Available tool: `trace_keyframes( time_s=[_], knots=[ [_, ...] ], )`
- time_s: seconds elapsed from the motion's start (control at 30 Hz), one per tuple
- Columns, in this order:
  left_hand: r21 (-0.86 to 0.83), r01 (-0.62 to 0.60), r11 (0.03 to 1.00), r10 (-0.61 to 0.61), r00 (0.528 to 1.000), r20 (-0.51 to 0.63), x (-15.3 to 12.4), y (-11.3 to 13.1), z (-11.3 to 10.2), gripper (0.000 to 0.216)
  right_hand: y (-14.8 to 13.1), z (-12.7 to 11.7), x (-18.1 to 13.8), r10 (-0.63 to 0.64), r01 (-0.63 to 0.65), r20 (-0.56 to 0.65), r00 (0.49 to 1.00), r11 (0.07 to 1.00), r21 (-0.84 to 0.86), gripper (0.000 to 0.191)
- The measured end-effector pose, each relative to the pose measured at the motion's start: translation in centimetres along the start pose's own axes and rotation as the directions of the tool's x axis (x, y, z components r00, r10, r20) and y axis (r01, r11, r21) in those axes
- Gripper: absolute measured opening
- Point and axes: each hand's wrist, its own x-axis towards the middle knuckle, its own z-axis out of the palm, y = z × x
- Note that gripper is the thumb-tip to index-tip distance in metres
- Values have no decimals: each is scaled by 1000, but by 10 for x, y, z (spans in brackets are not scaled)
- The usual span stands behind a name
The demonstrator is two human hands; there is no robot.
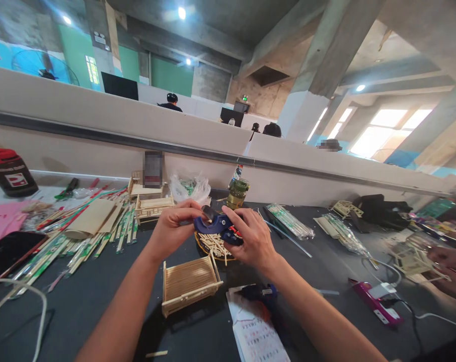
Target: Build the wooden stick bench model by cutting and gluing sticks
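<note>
Together, our two hands met over the middle of the tabletop [110, 301], well above its surface. Our right hand [255, 236] was wrapped around the handles of a dark blue cutter [223, 221]. Our left hand [173, 226] had its thumb and fingers drawn nearly together at the cutter's other end; we could not tell exactly what they pinched, as a pale bit at the cutter's mouth was too small to make out.

Below the cutter, short wooden sticks [214, 244] lay heaped in a round dish. Nearer to us, between our forearms, stood a small stick-built frame [190, 280] with a slatted floor. To its right, a glue gun [258, 292] lay across a sheet of paper [256, 337] with writing on it. Behind our hands we had a green jar [238, 192] and a clear plastic bag [190, 188], with bundled sticks [110, 226] spread out to the left. At far right, a co-worker's hand [449, 256] was near another stick frame [412, 259].
</note>
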Motion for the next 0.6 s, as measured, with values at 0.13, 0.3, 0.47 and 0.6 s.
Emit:
trace_keyframes(
  time_s=[0.13,0.3,0.47,0.6],
  knots=[
    [-219,146,965,-190,962,-195,2,1,3,12,-8,0,3,236,-216,-33,971,931,293,57],
    [-597,295,746,-477,862,-171,4,4,-1,22,-14,-1,4,326,-283,-48,944,879,385,51],
    [-707,332,624,-558,823,-108,5,5,-4,22,-18,-2,3,283,-265,-38,958,931,249,55],
    [-729,380,570,-583,812,-34,4,2,-2,23,-19,2,7,204,-195,-53,978,971,141,63]
  ],
)
